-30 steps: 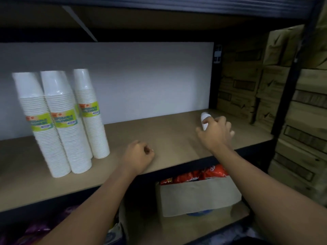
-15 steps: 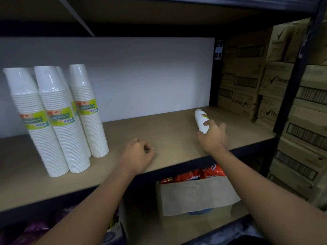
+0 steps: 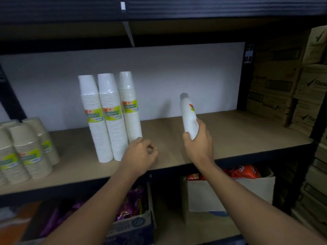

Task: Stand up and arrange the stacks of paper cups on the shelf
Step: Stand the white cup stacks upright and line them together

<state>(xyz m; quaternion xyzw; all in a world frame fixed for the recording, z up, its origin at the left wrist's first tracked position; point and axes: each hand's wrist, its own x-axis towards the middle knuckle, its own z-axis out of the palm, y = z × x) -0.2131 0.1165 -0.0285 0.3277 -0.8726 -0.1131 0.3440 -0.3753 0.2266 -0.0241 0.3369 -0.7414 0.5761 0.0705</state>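
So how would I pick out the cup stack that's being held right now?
Find the wooden shelf with the white back panel. Right of the three white cup stacks standing together on it, a right hand grips one more white cup stack by its lower end. It alone is in a hand, apart from the others.

Cup stacks (image 3: 111, 117) upright, held stack (image 3: 189, 115) seemingly tilted
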